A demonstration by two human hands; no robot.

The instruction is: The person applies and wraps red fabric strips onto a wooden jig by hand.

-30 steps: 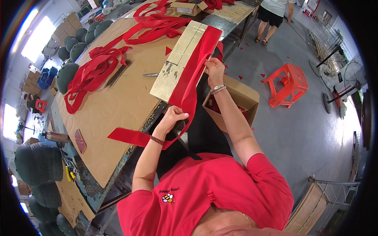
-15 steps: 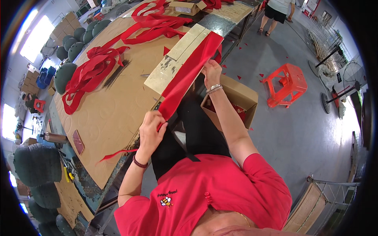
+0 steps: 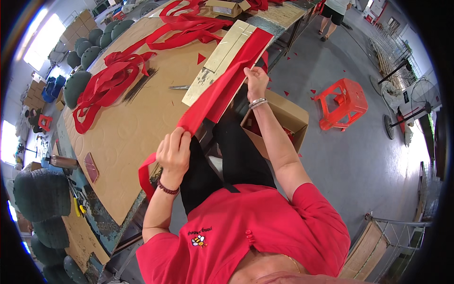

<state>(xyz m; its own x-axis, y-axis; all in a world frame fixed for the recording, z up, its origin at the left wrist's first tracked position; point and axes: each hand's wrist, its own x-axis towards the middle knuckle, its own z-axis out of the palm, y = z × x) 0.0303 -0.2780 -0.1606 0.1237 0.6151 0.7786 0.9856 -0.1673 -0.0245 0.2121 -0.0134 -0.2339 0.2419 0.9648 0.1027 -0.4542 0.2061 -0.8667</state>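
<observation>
My left hand (image 3: pixel 174 150) pinches a wide red ribbon (image 3: pixel 202 108) near the table's front edge, and a loose tail hangs left past my wrist. The ribbon runs up over a pale wooden board (image 3: pixel 198 90), with another red layer beneath it along the board's right side. At the board's right edge, my right hand (image 3: pixel 256 84) is closed on the ribbon's upper stretch; whether it also grips the board is hidden. Left of the board lie the metal tips of a tool (image 3: pixel 178 87) and a red triangular scrap (image 3: pixel 201 58).
Heaps of red ribbon (image 3: pixel 111 78) cover the cardboard-topped table (image 3: pixel 124 175) further back. An open carton (image 3: pixel 295 116) with red scraps stands right of my legs. Beyond it are a red stool (image 3: pixel 341 102) and fans. A person (image 3: pixel 333 14) stands at the far right.
My left hand has moved slightly left and drawn the ribbon aside, so a second red layer shows on the board. The board has shifted a little up and right. The far person has moved farther off.
</observation>
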